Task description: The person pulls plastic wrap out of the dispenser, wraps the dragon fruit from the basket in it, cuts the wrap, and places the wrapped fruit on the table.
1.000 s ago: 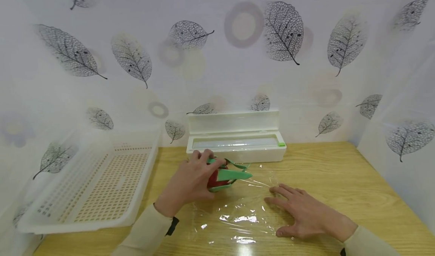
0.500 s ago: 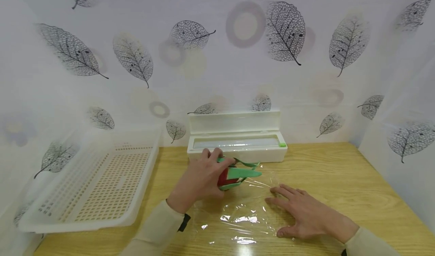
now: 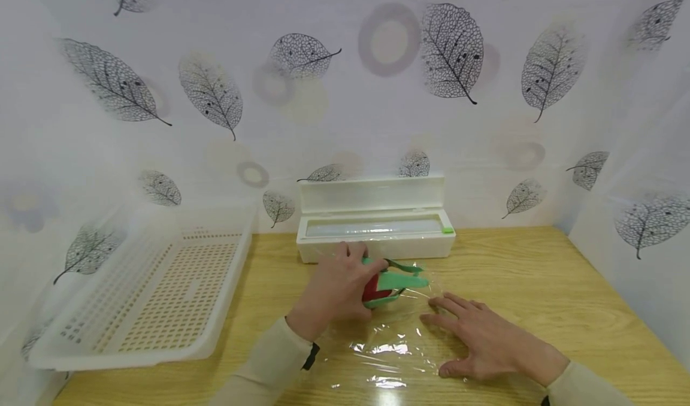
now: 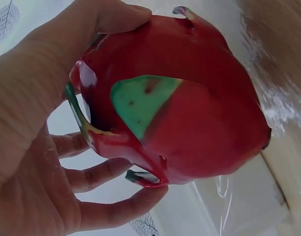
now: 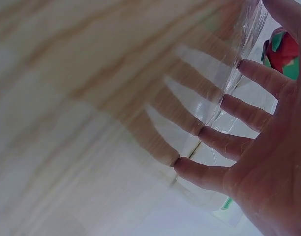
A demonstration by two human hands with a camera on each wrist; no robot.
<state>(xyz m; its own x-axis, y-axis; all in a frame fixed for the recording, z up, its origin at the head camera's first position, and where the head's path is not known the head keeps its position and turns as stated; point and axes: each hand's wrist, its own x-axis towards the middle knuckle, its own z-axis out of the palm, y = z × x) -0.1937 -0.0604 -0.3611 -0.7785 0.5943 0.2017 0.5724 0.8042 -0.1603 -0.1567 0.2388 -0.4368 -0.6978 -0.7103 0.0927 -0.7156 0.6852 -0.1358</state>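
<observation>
Item 1, nearest me: one sheet of cling film (image 3: 388, 346), spread on the worktop (image 3: 539, 286). I judge it light, limp and clingy, apt to crease; best pinned flat. My right hand (image 3: 485, 340) lies on it, fingers (image 5: 249, 73) straight and spread, grasping nothing.

Item 2: one dragon fruit (image 3: 385, 286) at the film's far edge, red with green scales. I judge it fairly heavy, firm, smooth-skinned; best cupped round the body, not by the scales. My left hand (image 3: 336, 289) has its grip wrapped round it.

Item 3: one white basket (image 3: 135, 298), left.

Item 4, farthest: one film dispenser (image 3: 374, 217), lid up.
</observation>
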